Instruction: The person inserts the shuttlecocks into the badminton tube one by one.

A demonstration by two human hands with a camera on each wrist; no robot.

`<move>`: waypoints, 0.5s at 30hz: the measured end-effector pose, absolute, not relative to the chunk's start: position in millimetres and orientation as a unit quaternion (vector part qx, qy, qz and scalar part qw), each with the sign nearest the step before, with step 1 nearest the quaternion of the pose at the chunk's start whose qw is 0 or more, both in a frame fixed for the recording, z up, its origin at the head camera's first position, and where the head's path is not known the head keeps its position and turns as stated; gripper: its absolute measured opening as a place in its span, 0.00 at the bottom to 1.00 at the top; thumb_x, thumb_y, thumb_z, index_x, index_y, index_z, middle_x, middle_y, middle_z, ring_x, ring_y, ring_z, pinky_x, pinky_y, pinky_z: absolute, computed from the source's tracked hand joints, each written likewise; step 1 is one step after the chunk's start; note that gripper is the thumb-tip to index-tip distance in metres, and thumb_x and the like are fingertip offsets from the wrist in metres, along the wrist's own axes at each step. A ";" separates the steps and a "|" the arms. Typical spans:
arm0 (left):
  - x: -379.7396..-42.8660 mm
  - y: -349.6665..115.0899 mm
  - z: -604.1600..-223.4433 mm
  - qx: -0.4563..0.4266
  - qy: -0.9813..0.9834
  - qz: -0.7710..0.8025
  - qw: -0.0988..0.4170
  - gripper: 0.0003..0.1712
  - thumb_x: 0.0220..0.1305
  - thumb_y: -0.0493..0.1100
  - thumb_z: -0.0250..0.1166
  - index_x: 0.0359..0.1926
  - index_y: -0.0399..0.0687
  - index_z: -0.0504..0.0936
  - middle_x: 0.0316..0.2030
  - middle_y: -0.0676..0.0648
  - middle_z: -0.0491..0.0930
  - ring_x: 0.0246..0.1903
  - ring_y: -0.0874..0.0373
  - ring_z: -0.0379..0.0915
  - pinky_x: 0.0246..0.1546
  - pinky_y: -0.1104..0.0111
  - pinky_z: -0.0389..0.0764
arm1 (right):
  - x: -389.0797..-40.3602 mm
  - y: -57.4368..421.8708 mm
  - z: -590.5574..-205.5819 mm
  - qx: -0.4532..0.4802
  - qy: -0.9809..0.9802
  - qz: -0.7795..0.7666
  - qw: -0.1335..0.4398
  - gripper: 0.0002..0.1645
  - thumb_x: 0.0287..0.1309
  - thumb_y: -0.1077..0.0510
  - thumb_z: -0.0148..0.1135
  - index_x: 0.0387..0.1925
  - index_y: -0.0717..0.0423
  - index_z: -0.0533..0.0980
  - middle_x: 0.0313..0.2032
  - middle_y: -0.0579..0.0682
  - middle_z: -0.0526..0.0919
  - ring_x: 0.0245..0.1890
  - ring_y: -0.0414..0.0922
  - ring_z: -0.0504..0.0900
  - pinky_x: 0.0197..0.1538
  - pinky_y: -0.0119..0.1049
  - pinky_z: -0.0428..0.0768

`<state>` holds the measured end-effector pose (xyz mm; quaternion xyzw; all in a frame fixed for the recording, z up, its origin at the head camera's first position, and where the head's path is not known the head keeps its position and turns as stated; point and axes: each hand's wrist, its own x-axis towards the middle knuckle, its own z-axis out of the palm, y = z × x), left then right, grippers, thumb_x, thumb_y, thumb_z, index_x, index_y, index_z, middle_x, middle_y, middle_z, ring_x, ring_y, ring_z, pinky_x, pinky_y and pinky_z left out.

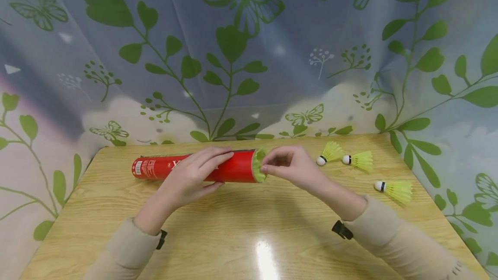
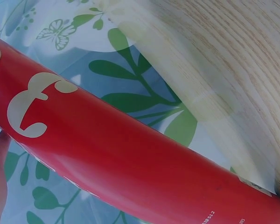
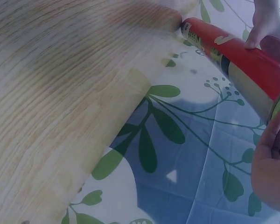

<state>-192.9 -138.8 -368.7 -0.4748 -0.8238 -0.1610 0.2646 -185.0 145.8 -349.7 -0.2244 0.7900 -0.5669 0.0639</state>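
A long red shuttlecock tube (image 1: 237, 167) lies sideways above the wooden table, its lettering and barcode end to the left. My left hand (image 1: 194, 174) grips it around the middle, fingers over the top and thumb along the near side. At the right-hand mouth of the tube, the yellow-green skirt of a shuttlecock (image 1: 257, 165) fills the opening; the rest of it is hidden inside. The thumb and index finger of my right hand (image 1: 293, 167) pinch the edge of that skirt. In the right wrist view, the tube (image 3: 252, 63) slants down toward the right hand (image 3: 273, 163).
Three yellow shuttlecocks with white cork heads lie to the right: one (image 1: 330, 152) near the back, another (image 1: 359, 160) beside it, a third (image 1: 397, 190) closer to me. The wooden table (image 1: 218, 237) meets a leaf-printed curtain (image 1: 186, 77) behind and at both sides.
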 end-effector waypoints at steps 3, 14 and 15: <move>-192.1 -138.9 -368.9 -0.475 -0.825 -0.162 0.258 0.42 0.45 0.43 0.75 0.64 0.49 0.69 0.60 0.49 0.72 0.57 0.54 0.71 0.55 0.60 0.77 | -183.9 143.2 -348.8 -0.225 0.796 -0.558 0.064 0.05 0.51 0.60 0.69 0.32 0.53 0.83 0.31 0.49 0.85 0.30 0.46 0.82 0.35 0.35 0.83; -191.5 -138.8 -368.0 -0.477 -0.825 -0.159 0.258 0.43 0.44 0.43 0.75 0.64 0.48 0.70 0.59 0.48 0.73 0.56 0.53 0.72 0.55 0.60 0.77 | -181.4 136.6 -345.9 -0.229 0.806 -0.542 0.057 0.05 0.52 0.60 0.68 0.33 0.52 0.84 0.30 0.48 0.85 0.30 0.50 0.82 0.33 0.34 0.82; -191.3 -138.8 -368.0 -0.478 -0.825 -0.158 0.258 0.43 0.44 0.43 0.75 0.64 0.48 0.70 0.59 0.48 0.73 0.56 0.53 0.72 0.55 0.60 0.77 | -181.3 136.8 -346.2 -0.230 0.805 -0.543 0.057 0.05 0.52 0.60 0.68 0.33 0.52 0.84 0.30 0.48 0.85 0.31 0.51 0.82 0.33 0.34 0.82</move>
